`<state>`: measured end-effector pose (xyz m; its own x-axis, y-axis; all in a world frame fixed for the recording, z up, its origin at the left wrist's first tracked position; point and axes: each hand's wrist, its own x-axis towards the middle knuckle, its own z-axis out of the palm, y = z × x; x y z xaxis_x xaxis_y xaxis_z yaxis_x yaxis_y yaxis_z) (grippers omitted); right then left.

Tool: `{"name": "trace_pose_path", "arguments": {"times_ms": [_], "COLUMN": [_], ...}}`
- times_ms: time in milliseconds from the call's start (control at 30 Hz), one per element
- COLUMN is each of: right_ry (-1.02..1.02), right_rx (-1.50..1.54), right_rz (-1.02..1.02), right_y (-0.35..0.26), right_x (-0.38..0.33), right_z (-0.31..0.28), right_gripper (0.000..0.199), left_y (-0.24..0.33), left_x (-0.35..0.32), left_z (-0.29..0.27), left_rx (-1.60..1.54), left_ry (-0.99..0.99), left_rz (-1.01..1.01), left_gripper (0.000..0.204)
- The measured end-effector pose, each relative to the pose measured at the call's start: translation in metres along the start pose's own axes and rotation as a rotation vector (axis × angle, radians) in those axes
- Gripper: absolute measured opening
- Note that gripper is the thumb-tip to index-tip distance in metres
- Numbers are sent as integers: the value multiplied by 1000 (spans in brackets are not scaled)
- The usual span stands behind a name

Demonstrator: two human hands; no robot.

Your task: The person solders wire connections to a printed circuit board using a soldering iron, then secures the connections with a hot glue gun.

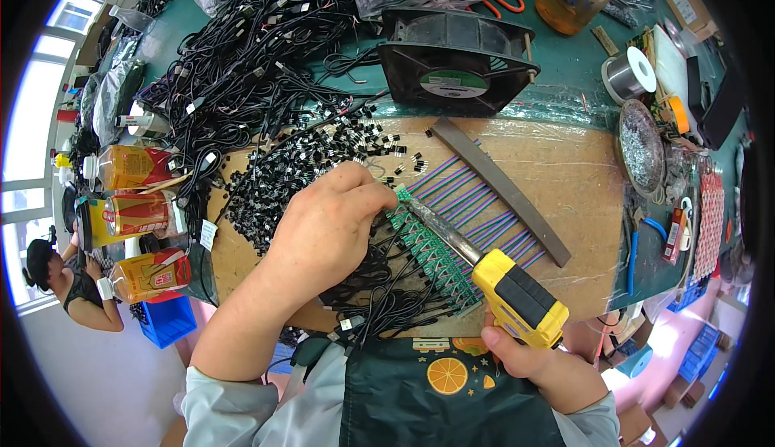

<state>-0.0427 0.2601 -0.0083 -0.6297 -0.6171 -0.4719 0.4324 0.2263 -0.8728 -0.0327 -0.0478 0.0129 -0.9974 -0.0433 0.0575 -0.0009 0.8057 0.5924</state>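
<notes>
My right hand [529, 358] grips a yellow and black soldering iron [517, 295] whose metal barrel [440, 225] slants up-left to a row of small green circuit boards [432, 249]. My left hand [331, 225] rests fingers-down on the upper end of that row, next to the iron's tip; what the fingertips pinch is hidden. Purple wires [472, 197] run from the boards under a grey metal bar [500, 189]. Black cables [387, 294] trail from the boards toward me.
A heap of small black components [299, 165] and tangled black cables [250, 60] lie at the left. A black fan [456, 64], solder spool [630, 76], metal dish [642, 144], drink cans [137, 213]. A person sits far left [69, 286].
</notes>
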Motion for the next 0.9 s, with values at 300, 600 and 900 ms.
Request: {"name": "trace_pose_path", "arguments": {"times_ms": [300, 600, 900], "right_ry": [-127, 403, 897], "right_rx": [33, 439, 621], "right_rz": [-85, -357, -279], "right_y": [21, 12, -28], "right_x": [-6, -13, 14], "right_z": [-16, -57, -134], "right_gripper": [61, 67, 41], "left_y": [3, 12, 7], "left_x": [2, 2, 2], "left_z": [1, -1, 1], "left_rx": [-11, -1, 22], "left_ry": [-3, 16, -25], "left_rz": [-9, -75, -79], "left_gripper": [16, 14, 12]}}
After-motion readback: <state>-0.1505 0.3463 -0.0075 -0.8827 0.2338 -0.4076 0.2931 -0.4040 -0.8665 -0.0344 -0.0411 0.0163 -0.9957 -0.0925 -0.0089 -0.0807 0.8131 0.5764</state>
